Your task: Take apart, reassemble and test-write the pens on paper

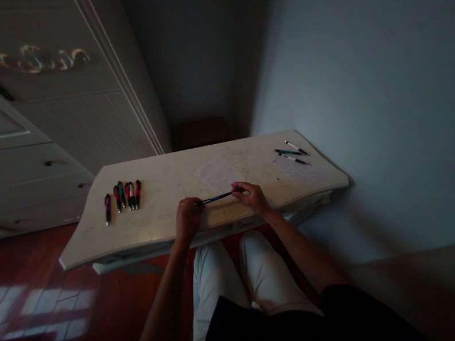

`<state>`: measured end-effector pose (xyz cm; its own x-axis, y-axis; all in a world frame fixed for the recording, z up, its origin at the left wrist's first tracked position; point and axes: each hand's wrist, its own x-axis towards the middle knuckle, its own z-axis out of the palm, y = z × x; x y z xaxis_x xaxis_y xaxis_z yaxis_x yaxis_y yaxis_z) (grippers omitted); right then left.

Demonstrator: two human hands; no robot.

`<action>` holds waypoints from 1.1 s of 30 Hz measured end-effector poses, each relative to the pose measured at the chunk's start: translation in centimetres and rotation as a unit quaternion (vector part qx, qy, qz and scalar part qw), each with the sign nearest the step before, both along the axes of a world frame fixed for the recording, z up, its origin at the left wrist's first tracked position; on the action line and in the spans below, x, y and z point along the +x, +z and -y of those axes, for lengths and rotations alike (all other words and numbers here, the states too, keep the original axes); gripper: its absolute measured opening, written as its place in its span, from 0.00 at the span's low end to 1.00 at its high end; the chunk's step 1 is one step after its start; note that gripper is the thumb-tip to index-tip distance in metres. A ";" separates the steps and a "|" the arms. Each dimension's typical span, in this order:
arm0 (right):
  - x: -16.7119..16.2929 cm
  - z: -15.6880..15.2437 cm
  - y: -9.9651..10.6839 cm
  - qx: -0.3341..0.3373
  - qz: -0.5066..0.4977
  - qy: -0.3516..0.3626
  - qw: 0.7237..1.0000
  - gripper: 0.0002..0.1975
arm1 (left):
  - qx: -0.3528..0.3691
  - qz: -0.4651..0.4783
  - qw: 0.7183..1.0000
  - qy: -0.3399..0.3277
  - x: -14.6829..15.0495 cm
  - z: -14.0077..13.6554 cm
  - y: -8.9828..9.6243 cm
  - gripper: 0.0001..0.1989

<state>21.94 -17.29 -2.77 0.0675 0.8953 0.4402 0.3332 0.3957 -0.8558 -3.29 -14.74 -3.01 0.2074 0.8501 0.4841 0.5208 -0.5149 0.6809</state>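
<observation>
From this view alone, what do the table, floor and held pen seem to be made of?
Table: probably painted wood, satin; it is pale with shaped edges. Floor: likely varnished wood, glossy; its reddish surface carries bright reflections. Pen: probably plastic, judging by its slim blue barrel; too dim to tell the finish.

The head view sits above the lap point(269, 274); it faces forward, down across the table point(163, 181).

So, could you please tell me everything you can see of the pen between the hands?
The pen looks slim and blue, with darker parts; its material is unclear. The left hand and right hand each hold one end, partly hiding it. It runs nearly crosswise in view, over the near part of the pale table.
</observation>
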 end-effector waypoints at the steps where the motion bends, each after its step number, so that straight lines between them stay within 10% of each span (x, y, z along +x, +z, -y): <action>1: 0.0 0.0 0.0 0.000 0.004 0.002 1.000 0.16 | -0.005 0.009 1.000 -0.004 -0.1 0.1 0.0 0.03; 9: 0.0 0.0 -0.1 0.009 0.002 -0.018 1.000 0.16 | -0.019 0.042 0.999 -0.021 0.2 0.6 0.4 0.23; 24: 0.0 0.0 -0.2 0.013 0.022 -0.013 1.000 0.16 | -0.004 0.019 1.000 0.006 0.1 0.2 0.4 0.04; 33: 0.0 0.2 -0.1 0.016 0.019 -0.022 0.999 0.16 | -0.018 0.056 0.998 -0.009 0.3 0.8 0.7 0.24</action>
<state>21.98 -17.45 -2.85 0.0887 0.8775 0.4714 0.3820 0.4071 -0.8297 -2.99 -15.52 -2.35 0.1688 0.8638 0.4747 0.4323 -0.4977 0.7520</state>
